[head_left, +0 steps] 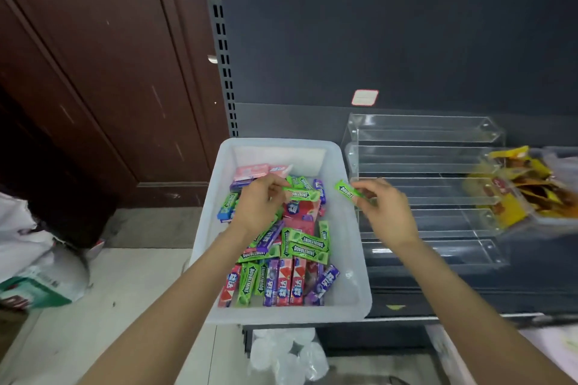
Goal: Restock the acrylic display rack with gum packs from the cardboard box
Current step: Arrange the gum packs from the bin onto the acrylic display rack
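While held above the far half of the white plastic bin (350, 262), left hand (261, 205) with fingers curled, pinching a green gum pack (302, 195) by its left end, pack lying roughly level over the heap. Right hand (386, 208) just past the bin's right rim, thumb and fingertips pinching a second green pack (344, 190), tilted, its free end pointing up and left, in front of the rack's middle tiers. In the bin, a loose pile of gum packs (283, 262): green ones crossed near the middle, purple, red and pink ones standing side by side along the near wall, pink boxes toward the far wall. No cardboard box in view; only this white bin holding the stock. Just to the right of the bin, touching or nearly so, the clear display rack (425, 162) on the dark shelf (438, 303), stepped tiers rising toward the back panel, no gum visible in any tier. Further right, a heap of yellow snack packets (531, 187), blurred, beside the rack's right end. At the lower left, white bags (34, 259) on the pale floor (125, 306). Behind them, a dark brown door (103, 72).
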